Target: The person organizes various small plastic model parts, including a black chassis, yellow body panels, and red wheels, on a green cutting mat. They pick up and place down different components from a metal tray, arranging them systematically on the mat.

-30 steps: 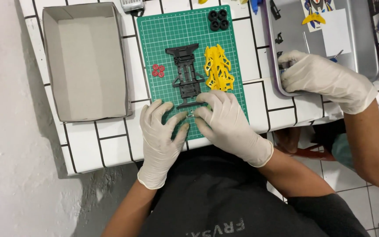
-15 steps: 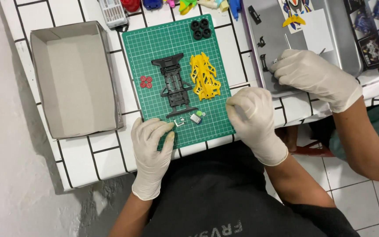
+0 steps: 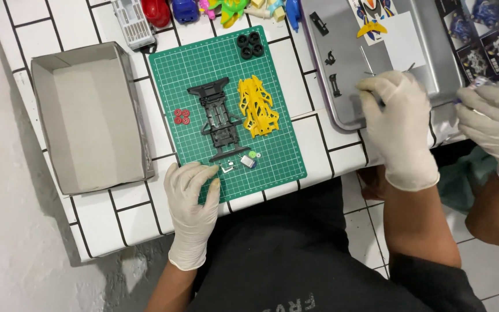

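your left hand [image 3: 192,196] is resting spread on the green mat [image 3: 226,69] beside tiny metal parts [image 3: 248,161]; your right hand [image 3: 399,124] is pinching a light, easily dropped piece over the grey tray [image 3: 342,110].

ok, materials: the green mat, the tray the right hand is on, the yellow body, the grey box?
Green mat: looks like matte rubbery vinyl, flat, with a printed grid.
Tray: seems to be brushed metal; dull grey sheen, rolled rim. The right hand rests at its near edge.
Yellow body: likely moulded plastic, slightly glossy.
Grey box: probably cardboard; folded walls, matte.
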